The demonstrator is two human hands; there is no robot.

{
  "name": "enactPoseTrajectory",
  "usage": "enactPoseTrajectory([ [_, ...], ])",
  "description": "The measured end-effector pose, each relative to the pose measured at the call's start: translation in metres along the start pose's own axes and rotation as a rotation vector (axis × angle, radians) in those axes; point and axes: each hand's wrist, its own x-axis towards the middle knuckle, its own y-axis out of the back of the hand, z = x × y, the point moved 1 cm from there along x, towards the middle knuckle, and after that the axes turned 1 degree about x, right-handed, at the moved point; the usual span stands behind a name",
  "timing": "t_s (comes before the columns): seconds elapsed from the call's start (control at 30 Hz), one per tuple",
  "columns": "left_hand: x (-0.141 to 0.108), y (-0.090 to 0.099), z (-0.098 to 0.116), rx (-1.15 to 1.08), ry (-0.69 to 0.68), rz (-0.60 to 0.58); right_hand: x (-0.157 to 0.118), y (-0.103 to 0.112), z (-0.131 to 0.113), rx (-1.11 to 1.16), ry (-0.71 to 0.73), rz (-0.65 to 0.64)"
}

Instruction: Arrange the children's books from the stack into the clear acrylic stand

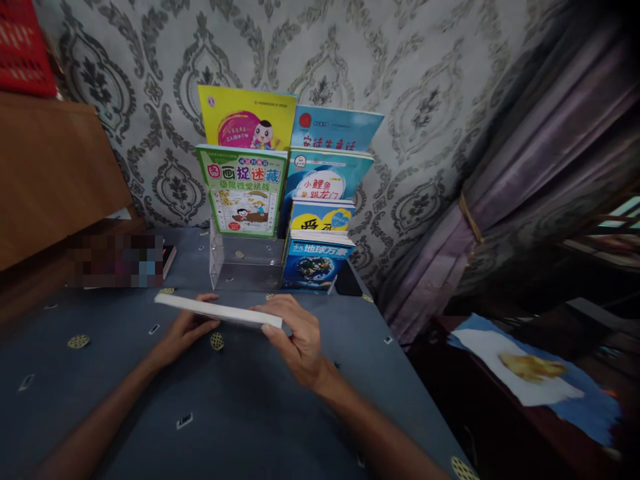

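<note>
Between my two hands is a book (220, 311), held above the table with its white page edge toward me; its cover is hidden. My right hand (295, 337) grips the right end, thumb below and fingers over the top. At the left part, my left hand (187, 330) is closed around the book from beneath, its fingers partly hidden. Just beyond stands a clear acrylic rack (245, 273) with stepped tiers. A green picture book (245, 193) and a yellow book (245, 117) fill its left column. On the right are a blue earth book (315, 267) and several others.
A dark phone-like slab (349, 280) lies right of the rack. More books, partly blurred out, lie at left (170, 260) beside a wooden cabinet (60, 173). A tied curtain (450, 247) hangs at right, above a side surface with a blue and white cloth (530, 373).
</note>
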Motion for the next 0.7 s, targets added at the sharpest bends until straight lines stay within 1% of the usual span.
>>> enactPoseTrajectory([
  [0.1, -0.001, -0.003, -0.002, -0.018, 0.019, 0.000, -0.004, -0.001, 0.005, 0.024, -0.026, -0.018],
  [0.17, -0.002, -0.003, -0.003, -0.006, 0.019, 0.037, -0.009, -0.005, 0.014, 0.003, -0.068, -0.015],
  [0.2, -0.002, -0.002, -0.001, 0.012, 0.004, 0.077, -0.013, -0.007, 0.021, -0.018, -0.104, -0.008],
  [0.23, -0.003, -0.001, 0.002, 0.043, -0.024, 0.136, -0.017, -0.010, 0.029, -0.041, -0.149, -0.003],
  [0.27, -0.003, 0.002, 0.009, 0.085, -0.070, 0.223, -0.022, -0.013, 0.038, -0.060, -0.204, 0.003],
  [0.3, -0.004, 0.005, 0.019, 0.139, -0.138, 0.335, -0.028, -0.016, 0.047, -0.068, -0.260, -0.002],
  [0.33, -0.005, 0.009, 0.032, 0.212, -0.217, 0.446, -0.033, -0.019, 0.056, -0.063, -0.313, -0.023],
  [0.37, -0.006, 0.012, 0.049, 0.283, -0.332, 0.604, -0.038, -0.022, 0.064, -0.055, -0.355, -0.038],
  [0.4, -0.007, 0.013, 0.068, 0.381, -0.467, 0.718, -0.042, -0.024, 0.071, -0.047, -0.390, -0.056],
  [0.43, -0.006, 0.013, 0.088, 0.503, -0.577, 0.749, -0.045, -0.026, 0.076, -0.041, -0.415, -0.071],
  [0.47, -0.004, 0.010, 0.108, 0.611, -0.681, 0.716, -0.047, -0.027, 0.080, -0.043, -0.432, -0.081],
  [0.5, 0.000, 0.005, 0.127, 0.715, -0.755, 0.620, -0.049, -0.027, 0.083, -0.049, -0.441, -0.091],
  [0.53, 0.004, 0.000, 0.142, 0.791, -0.780, 0.522, -0.050, -0.026, 0.085, -0.059, -0.443, -0.103],
  [0.57, 0.010, -0.006, 0.154, 0.848, -0.770, 0.418, -0.050, -0.024, 0.086, -0.071, -0.437, -0.119],
  [0.63, 0.023, -0.018, 0.168, 0.919, -0.748, 0.219, -0.051, -0.020, 0.089, -0.095, -0.419, -0.171],
  [0.67, 0.029, -0.022, 0.171, 0.937, -0.722, 0.154, -0.052, -0.017, 0.091, -0.108, -0.416, -0.207],
  [0.7, 0.034, -0.025, 0.172, 0.940, -0.697, 0.116, -0.054, -0.015, 0.093, -0.122, -0.420, -0.245],
])
